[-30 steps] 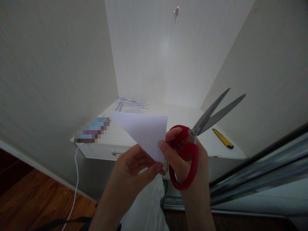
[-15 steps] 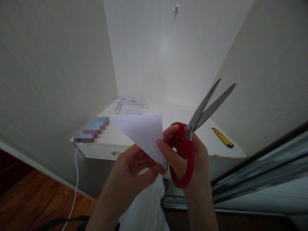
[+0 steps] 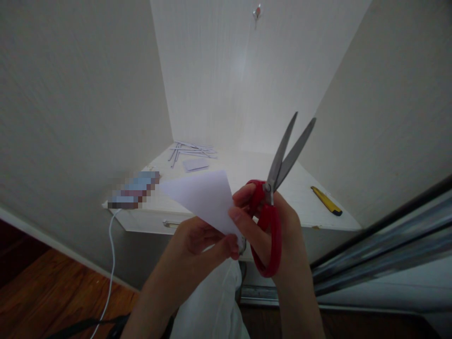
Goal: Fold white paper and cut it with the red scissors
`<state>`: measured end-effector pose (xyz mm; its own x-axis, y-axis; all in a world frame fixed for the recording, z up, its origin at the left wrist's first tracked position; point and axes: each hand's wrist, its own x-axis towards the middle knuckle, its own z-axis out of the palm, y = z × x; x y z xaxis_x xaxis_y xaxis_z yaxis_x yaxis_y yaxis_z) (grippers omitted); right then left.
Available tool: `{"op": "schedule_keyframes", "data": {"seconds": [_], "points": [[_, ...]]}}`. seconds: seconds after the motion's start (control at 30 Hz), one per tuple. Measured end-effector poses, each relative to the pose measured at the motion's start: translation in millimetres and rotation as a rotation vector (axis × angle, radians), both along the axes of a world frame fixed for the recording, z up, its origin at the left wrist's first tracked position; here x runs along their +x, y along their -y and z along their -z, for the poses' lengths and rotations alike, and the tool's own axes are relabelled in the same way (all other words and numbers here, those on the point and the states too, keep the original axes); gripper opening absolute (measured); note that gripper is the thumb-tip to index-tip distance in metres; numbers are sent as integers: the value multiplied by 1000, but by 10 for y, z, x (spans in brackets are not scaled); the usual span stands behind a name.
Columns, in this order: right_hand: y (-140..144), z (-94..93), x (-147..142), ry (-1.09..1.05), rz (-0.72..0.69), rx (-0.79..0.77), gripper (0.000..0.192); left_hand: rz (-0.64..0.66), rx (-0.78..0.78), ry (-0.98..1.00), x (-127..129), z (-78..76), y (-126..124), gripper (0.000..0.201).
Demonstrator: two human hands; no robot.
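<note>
Paper triangle (image 3: 206, 200) pinched by left hand (image 3: 199, 242) at lower corner, held above tabletop (image 3: 243, 174). Red-handled scissors (image 3: 271, 207) gripped by right hand (image 3: 271, 230), fingers through handle loops, blades parted, pointing upward. Yellow cutter (image 3: 326, 201) lay on tabletop.

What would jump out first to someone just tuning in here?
The red scissors at centre, blades open and pointing up, held in the right hand. Just left of them, a white paper triangle pinched by the left hand. Behind, a white cabinet carries paper strips at its far left and a yellow knife at right.
</note>
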<state>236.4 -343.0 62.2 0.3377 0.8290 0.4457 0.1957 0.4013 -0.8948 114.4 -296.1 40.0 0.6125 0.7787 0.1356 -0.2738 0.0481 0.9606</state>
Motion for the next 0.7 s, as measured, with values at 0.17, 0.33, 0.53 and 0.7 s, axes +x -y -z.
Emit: {"op": "schedule_keyframes", "data": {"seconds": [0.17,0.33,0.53,0.7], "points": [[70,253,89,-90,-97,83,44,-163,60,-15,-26,-57,-4,15],[269,474,123,15,-251,-135,62,-243,142,-40,-33,-122,-2,26],[551,319,31,92,-195,-397,60,-307,206,-104,19,-141,-19,25],[529,241,38,116,-182,-468,68,-344,204,-151,35,-157,-26,20]]}}
